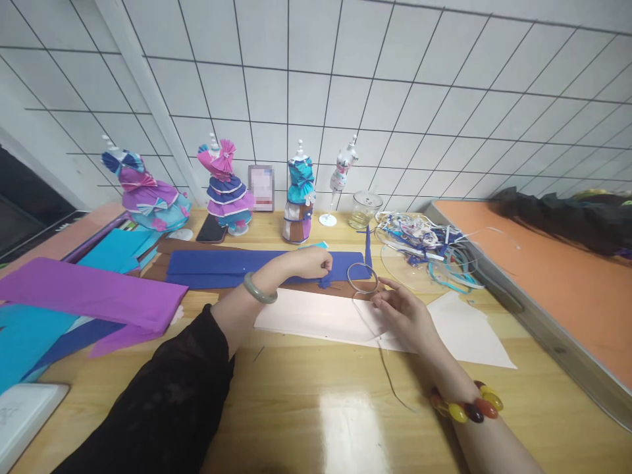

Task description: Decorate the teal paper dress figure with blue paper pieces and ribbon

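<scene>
- Shows at far left a folded purple sheet (93,293), on top of turquoise sheets (29,336); lies loose, not made up into anything.
- Shows next, along the wall, 1st dressed form (148,194) in purple and turquoise, then 2nd dressed form (230,191) in tiered pink, navy and turquoise; looks finished on both, to judge by bows and layers.
- Shows a blue strip (217,266) laid flat and long over brown sheets; appears folded but ungathered.
- Shows 3rd dressed form (300,197) in turquoise above, brown, white and purple below; makes 3 clothed in all.
- Has the left hand (310,262) over the blue strip, fingers curled in; cannot tell whether anything sits pinched inside.
- Shows in front a pale sheet (306,316), flat and plain, partly under the right hand.
- Shows 4th form (343,164) with no dress; counts as 1 undressed against 3 dressed.
- Shows a thin coil (363,291) between the hands, just right of the left one, near the blue strip's right end; looks round, slim and greyish, with a loose strand trailing down past the pale sheet.
- Has the right hand (407,316) half open, fingertips at the coil's right edge; cannot tell how firmly gripped.
- Shows at right tangled scraps (419,234), beside an orange surface (533,250).
</scene>
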Tool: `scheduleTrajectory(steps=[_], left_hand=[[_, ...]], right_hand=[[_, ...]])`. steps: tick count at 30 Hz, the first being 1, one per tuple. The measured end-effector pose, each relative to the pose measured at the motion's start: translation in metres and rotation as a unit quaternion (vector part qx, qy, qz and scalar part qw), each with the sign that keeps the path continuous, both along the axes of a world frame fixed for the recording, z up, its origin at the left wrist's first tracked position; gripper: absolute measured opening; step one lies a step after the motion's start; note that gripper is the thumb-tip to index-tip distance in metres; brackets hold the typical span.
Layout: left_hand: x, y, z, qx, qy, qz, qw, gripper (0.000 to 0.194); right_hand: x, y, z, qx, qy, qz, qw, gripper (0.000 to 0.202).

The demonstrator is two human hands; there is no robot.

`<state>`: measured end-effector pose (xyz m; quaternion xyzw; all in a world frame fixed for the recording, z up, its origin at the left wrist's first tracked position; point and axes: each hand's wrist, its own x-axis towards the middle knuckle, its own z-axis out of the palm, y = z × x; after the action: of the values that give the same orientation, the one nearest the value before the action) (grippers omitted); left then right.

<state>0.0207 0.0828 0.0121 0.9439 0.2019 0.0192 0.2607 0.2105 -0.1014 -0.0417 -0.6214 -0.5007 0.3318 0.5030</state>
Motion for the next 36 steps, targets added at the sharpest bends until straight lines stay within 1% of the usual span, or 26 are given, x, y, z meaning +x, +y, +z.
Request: scheduleTrajectory(steps=[2, 4, 6, 7, 10, 12, 14, 15, 18, 23, 27, 30, 36], left_hand=[[0.0, -0.001, 0.003, -0.023, -0.024, 0.019, 0.999, 0.01], [0.003, -0.004, 0.003, -0.065, -0.045, 0.037, 0.996, 0.01], [0.007, -0.01, 0.001, -0.135, -0.064, 0.051, 0.987, 0.012], [0.01, -0.015, 0.0, -0.182, -0.073, 0.055, 0.979, 0.014], [0.021, -0.032, -0.003, -0.31, -0.106, 0.083, 0.941, 0.021], [0.027, -0.043, -0.004, -0.395, -0.126, 0.094, 0.905, 0.021], [0.031, -0.05, -0.005, -0.455, -0.139, 0.102, 0.873, 0.021], [0.032, -0.052, -0.005, -0.473, -0.142, 0.109, 0.863, 0.021], [0.034, -0.054, -0.007, -0.495, -0.144, 0.122, 0.848, 0.018], [0.034, -0.051, -0.012, -0.521, -0.139, 0.116, 0.834, 0.019], [0.034, -0.048, -0.016, -0.517, -0.134, 0.111, 0.838, 0.021], [0.032, -0.044, -0.016, -0.513, -0.137, 0.106, 0.841, 0.023], [0.028, -0.042, -0.007, -0.513, -0.132, 0.103, 0.842, 0.023]], right_hand=[[-0.003, -0.001, 0.005, 0.008, 0.054, 0.005, 0.998, 0.048], [-0.006, -0.002, 0.011, 0.002, 0.108, 0.004, 0.994, 0.046], [-0.008, -0.003, 0.016, -0.014, 0.15, -0.002, 0.989, 0.044], [-0.009, -0.003, 0.018, -0.023, 0.167, -0.002, 0.986, 0.043], [-0.012, -0.005, 0.019, -0.039, 0.194, 0.006, 0.98, 0.038], [-0.013, -0.005, 0.018, -0.036, 0.195, 0.013, 0.98, 0.035], [-0.013, -0.005, 0.017, -0.024, 0.185, 0.016, 0.982, 0.031], [-0.014, -0.005, 0.016, -0.018, 0.176, 0.017, 0.984, 0.029], [-0.015, -0.006, 0.015, -0.014, 0.138, 0.009, 0.99, 0.027], [-0.016, -0.006, 0.017, -0.017, 0.106, -0.003, 0.994, 0.026], [-0.016, -0.007, 0.018, -0.02, 0.101, -0.001, 0.995, 0.027], [-0.016, -0.007, 0.016, -0.026, 0.104, -0.012, 0.994, 0.029], [-0.012, -0.005, 0.007, -0.013, 0.12, -0.014, 0.993, 0.033]])
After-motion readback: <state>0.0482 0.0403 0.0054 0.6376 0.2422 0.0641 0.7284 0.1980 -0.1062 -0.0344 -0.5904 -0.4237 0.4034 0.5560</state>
